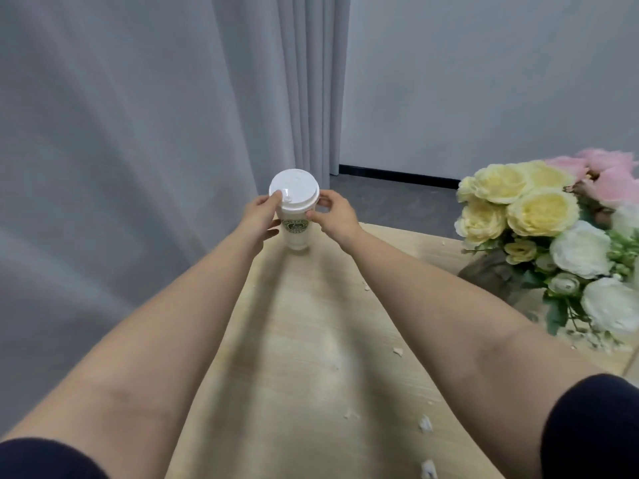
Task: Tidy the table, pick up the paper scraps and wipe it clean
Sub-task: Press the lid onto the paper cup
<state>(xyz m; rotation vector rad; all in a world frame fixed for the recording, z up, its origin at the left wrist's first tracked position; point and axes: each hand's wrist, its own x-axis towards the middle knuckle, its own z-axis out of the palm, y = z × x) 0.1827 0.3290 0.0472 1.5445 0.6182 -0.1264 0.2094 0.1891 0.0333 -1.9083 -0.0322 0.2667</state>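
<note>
A white paper cup [295, 233] with a white lid and a green round logo stands at the far end of the light wooden table [294, 340]. My left hand [260, 216] grips the cup's left side, thumb on the lid's rim. My right hand [334, 213] pinches the cup from the right just under the lid. Small white paper scraps lie on the table: one [425, 423] near the front right, one [428, 469] at the bottom edge, one [398, 350] beside my right forearm.
A bouquet [553, 243] of yellow, white and pink flowers in a brown vase stands on the table's right side. Grey curtains hang on the left and behind. The table's left edge runs along under my left forearm. More crumbs lie under the bouquet.
</note>
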